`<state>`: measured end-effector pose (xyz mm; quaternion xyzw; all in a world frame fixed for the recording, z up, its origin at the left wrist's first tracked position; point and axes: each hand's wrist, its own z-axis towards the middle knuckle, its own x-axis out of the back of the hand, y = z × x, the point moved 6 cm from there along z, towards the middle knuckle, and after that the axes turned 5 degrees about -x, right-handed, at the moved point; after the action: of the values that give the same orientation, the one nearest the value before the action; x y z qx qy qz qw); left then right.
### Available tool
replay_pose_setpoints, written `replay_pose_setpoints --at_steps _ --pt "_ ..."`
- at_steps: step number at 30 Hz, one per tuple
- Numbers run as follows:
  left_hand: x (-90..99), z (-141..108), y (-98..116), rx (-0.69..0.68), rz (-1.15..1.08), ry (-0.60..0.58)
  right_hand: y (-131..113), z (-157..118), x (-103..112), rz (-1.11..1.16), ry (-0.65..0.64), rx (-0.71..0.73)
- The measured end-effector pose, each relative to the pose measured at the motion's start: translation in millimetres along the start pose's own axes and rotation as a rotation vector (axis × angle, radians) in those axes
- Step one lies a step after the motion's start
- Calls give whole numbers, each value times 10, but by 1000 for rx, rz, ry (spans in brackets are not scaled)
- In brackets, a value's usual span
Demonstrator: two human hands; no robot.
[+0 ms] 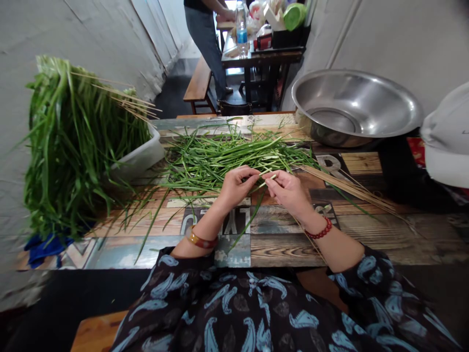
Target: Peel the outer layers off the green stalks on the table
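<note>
My left hand (237,187) and my right hand (289,191) meet at the front edge of a loose pile of garlic chives (220,159) on the wooden table. Both are closed in a pinch on the pale ends of a few chive stalks (270,178). A thin bamboo skewer (317,250) slants from under my right hand toward the table's near edge; I cannot make out its upper end. A sheaf of loose bamboo skewers (351,189) lies to the right of the pile.
At left, skewered chives (80,137) heap over a white plastic tub (144,154). A large steel basin (366,105) stands back right, near a white cap (449,137). A blue cloth (46,248) lies front left. Beyond, a person (207,39) stands beside another table (234,58) and bench (200,80).
</note>
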<state>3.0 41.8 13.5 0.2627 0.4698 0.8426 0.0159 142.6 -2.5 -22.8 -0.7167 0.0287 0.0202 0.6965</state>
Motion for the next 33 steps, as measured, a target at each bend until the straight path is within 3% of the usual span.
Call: replay_pose_setpoints --at_steps 13,24,28,33 --pt "7 -8 8 -42 36 8 22 -11 -12 24 24 -8" --pt "-54 -29 14 -76 50 -75 62 28 -18 -18 -4 62" --pt "-100 -52 42 -17 -31 -111 48 41 5 -67 5 89" --pt "-195 -114 -54 200 -251 -261 -20 25 11 -134 -61 114"
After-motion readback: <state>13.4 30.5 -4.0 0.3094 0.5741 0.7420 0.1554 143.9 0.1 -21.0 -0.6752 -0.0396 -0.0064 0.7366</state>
